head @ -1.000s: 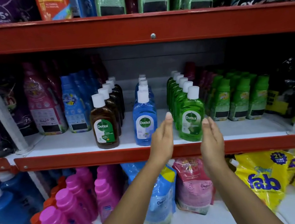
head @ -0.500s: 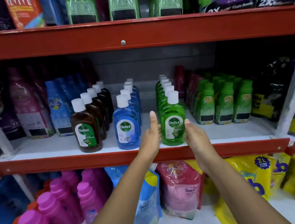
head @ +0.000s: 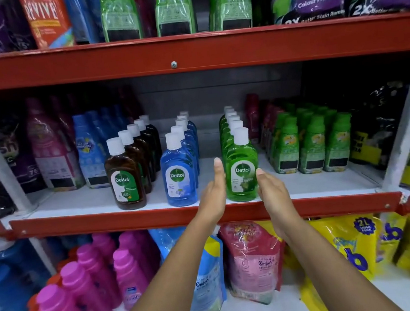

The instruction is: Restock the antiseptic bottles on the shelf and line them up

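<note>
The front green bottle (head: 241, 169), standing upright at the edge of the shelf (head: 78, 222), is being flanked by two flat, open hands holding nothing: the left hand (head: 214, 192) touching its side, the right hand (head: 270, 191) just beside it.

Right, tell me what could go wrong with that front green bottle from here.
1. The front green bottle stands at the shelf lip; a forward nudge could tip it off.
2. Left hand and right hand flank it with flat, open fingers, so nothing grips it.
3. Pushing back hard could topple the green row behind.
</note>
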Demonstrator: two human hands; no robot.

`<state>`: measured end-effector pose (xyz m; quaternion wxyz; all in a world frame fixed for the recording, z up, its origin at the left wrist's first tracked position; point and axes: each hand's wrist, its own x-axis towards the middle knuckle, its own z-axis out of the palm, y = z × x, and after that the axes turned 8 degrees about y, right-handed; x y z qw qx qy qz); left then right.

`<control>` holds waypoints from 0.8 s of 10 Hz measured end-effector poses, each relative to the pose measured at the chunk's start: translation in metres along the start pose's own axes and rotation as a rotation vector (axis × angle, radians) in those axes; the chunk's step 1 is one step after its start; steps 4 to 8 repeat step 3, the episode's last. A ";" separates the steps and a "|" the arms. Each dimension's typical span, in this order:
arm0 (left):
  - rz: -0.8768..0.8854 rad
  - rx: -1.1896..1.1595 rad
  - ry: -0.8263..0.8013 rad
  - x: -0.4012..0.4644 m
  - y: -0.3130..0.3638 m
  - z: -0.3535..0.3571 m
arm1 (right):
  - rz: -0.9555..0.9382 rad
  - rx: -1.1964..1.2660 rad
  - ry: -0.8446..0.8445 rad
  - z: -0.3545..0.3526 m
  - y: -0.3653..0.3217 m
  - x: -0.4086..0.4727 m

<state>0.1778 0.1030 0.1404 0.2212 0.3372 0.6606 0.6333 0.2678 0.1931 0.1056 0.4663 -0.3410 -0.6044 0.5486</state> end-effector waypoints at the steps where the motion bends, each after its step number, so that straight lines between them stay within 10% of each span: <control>1: 0.013 0.030 -0.033 0.000 0.000 -0.001 | -0.002 -0.032 -0.010 0.000 -0.004 -0.002; 3: 0.328 0.213 0.056 -0.002 -0.005 -0.008 | -0.500 -0.314 0.122 -0.004 -0.033 -0.036; 8: 0.328 0.213 0.056 -0.002 -0.005 -0.008 | -0.500 -0.314 0.122 -0.004 -0.033 -0.036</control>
